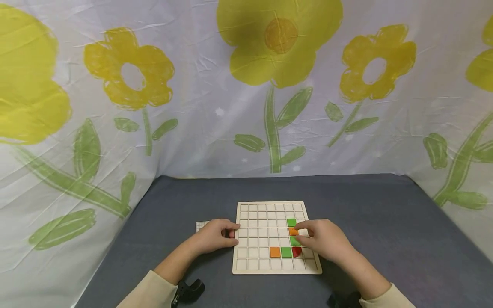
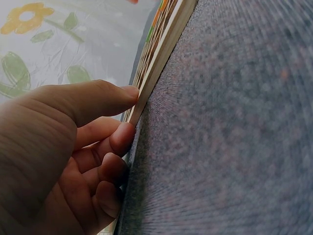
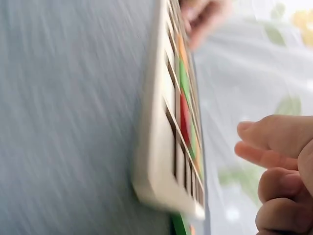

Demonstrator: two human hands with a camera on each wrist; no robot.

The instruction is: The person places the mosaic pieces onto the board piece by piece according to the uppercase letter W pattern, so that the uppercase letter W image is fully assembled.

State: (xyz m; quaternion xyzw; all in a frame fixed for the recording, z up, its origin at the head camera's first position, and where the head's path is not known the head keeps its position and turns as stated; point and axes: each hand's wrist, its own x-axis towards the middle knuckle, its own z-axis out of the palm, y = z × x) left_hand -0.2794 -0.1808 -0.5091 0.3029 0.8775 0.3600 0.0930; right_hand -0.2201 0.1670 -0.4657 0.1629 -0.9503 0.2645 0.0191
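A pale wooden grid board [image 1: 252, 264] lies on the dark cloth, holding green [image 1: 286, 252], orange [image 1: 275, 252] and red [image 1: 296, 251] pieces in its right part. My left hand [image 1: 216, 234] is at its left edge; in the left wrist view, the thumb [image 2: 115, 95] touches the board's side [image 2: 164, 54] and the other fingers bend beside it. My right hand [image 1: 327, 239] is over the right part, partly covering an orange square [image 1: 293, 231] and a green piece [image 1: 295, 241]. The right wrist view shows its thumb and forefinger [image 3: 254, 152] extended, nothing visible between them, the other fingers curled.
A smaller gridded card or board [image 1: 200, 225] lies partly behind my left hand. Black objects [image 1: 189, 291] are by both wrists, on the near side. Flower-printed fabric [image 1: 200, 128] hangs behind and beside the dark cloth [image 1: 362, 201].
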